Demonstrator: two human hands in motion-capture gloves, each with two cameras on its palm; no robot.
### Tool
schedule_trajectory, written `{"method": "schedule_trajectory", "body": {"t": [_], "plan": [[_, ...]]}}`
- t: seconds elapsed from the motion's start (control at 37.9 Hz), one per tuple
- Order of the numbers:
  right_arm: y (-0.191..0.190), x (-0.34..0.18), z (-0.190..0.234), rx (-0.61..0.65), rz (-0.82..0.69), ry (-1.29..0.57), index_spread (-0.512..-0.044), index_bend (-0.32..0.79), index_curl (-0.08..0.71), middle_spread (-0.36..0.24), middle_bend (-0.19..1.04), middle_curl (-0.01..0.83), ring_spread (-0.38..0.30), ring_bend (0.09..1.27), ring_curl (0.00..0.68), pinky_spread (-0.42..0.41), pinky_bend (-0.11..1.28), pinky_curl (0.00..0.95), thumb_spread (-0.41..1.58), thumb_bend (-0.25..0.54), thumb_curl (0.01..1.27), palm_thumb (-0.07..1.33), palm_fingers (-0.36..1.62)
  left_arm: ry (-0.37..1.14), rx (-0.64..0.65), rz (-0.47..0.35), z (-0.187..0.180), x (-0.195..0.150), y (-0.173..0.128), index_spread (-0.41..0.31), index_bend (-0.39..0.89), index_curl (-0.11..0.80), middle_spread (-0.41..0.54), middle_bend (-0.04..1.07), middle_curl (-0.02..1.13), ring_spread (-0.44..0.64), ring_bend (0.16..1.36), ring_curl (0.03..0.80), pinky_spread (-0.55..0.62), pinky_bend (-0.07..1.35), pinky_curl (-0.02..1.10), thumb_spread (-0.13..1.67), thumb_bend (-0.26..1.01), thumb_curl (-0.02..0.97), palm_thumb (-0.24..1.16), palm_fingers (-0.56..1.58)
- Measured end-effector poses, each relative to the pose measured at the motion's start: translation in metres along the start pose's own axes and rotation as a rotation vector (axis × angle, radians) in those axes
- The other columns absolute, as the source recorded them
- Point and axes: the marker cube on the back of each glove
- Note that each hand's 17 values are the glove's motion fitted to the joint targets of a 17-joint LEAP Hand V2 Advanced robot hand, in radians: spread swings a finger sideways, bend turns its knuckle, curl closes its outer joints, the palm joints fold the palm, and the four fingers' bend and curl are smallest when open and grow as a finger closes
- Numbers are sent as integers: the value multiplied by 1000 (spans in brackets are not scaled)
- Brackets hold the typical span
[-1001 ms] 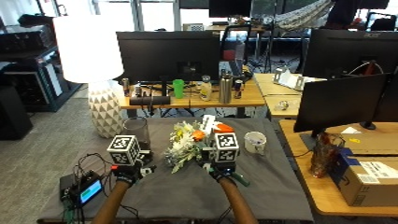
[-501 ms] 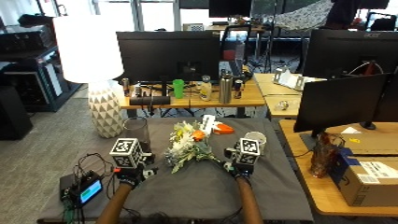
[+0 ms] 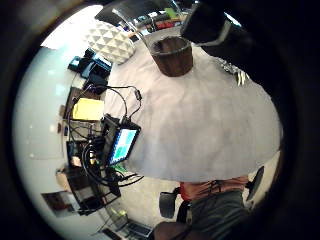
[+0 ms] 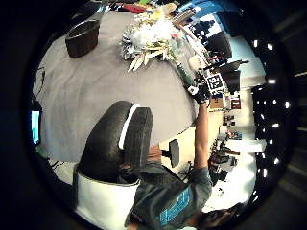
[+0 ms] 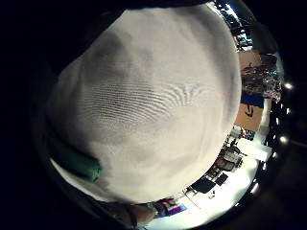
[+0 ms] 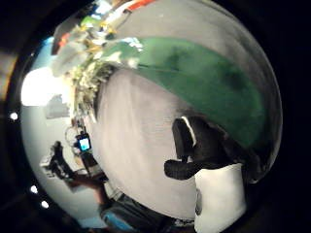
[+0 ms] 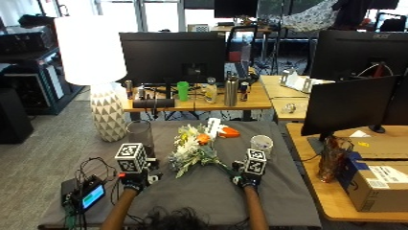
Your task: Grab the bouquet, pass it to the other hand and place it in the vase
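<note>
The bouquet (image 7: 194, 148) lies on my bench (image 7: 191, 201), flowers toward the far side, green stem running back toward my right hand (image 7: 247, 178). That hand is down at the stem's end; in its thumb-side view the stem (image 6: 204, 82) fills the space just past my thumb (image 6: 194, 145), which curls toward it, but I cannot tell if my grip has closed on it. My left hand (image 7: 135, 179) rests on the cloth well left of the flowers, holding nothing; its thumb (image 4: 120, 139) shows loosely bent.

The vase (image 7: 140, 135) stands upright just beyond my left hand, near the bench's left edge. A cup (image 7: 261, 143) sits beyond my right hand. Between my hands, and from them to the near edge, the cloth is open. A small screen (image 7: 89, 195) sits off the left edge.
</note>
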Motion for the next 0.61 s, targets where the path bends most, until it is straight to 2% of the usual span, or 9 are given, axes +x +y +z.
{"method": "schedule_trajectory", "body": {"t": [0.08,0.24,0.26,0.29,0.34,0.37,0.45,0.5,0.61], "plan": [[-1,-3,4,-38,-9,-61,-305,111,157,125,191,314,254,295,240,315,728,374,1124,13,312,667,-45,0,-6,-1,2,1,-1,-92,118,249,76,196,372,233,574,295,437,315,349,1117,-21,257,176,381],[0,-8,5,-66,-35,-67,-270,234,217,95,258,335,225,330,239,311,610,330,1170,66,353,799,254,5,-8,3,4,3,-2,-92,120,250,77,197,375,233,574,296,434,318,352,1118,-21,260,174,378],[0,-9,4,-58,-37,-56,-266,253,228,87,266,340,222,319,237,311,585,323,1177,69,358,811,280,5,-8,4,5,3,-3,-92,120,250,77,197,375,233,574,296,433,318,352,1118,-21,260,174,378],[0,-10,2,-44,-43,-44,-269,352,265,83,248,337,215,302,236,310,543,314,1189,74,363,823,350,4,-8,4,5,2,-3,-92,120,250,77,197,375,233,574,296,433,319,352,1118,-21,261,174,378],[-1,-14,-2,1,-58,-20,-260,383,283,72,234,337,204,291,238,306,519,311,1200,80,373,846,404,3,-6,4,6,1,-4,-92,120,250,77,197,376,234,574,296,433,319,352,1118,-21,261,174,378],[-2,-15,-4,28,-63,-6,-258,418,302,58,226,338,186,324,254,299,522,314,1195,98,386,885,540,3,-4,3,6,1,-4,-92,120,251,77,197,376,234,574,297,432,319,353,1118,-21,262,174,378],[-5,-18,-10,118,-49,41,-245,417,318,34,197,335,145,341,257,279,527,307,1176,107,406,932,692,7,-1,0,6,-1,-4,-92,120,251,77,197,377,234,574,297,432,320,353,1117,-20,262,178,377],[-7,-19,-14,177,-28,63,-237,363,321,15,221,349,86,387,280,212,561,320,1145,111,424,966,862,10,-4,-2,5,-2,-2,-92,120,251,77,197,377,233,576,297,432,319,353,1117,-20,262,179,378],[-14,-19,-16,266,-21,67,-248,166,304,-57,336,403,-57,523,340,-46,642,354,962,64,469,979,1246,16,7,0,1,-2,2,-92,120,251,78,197,378,233,577,298,431,319,353,1117,-21,262,179,378]]}}
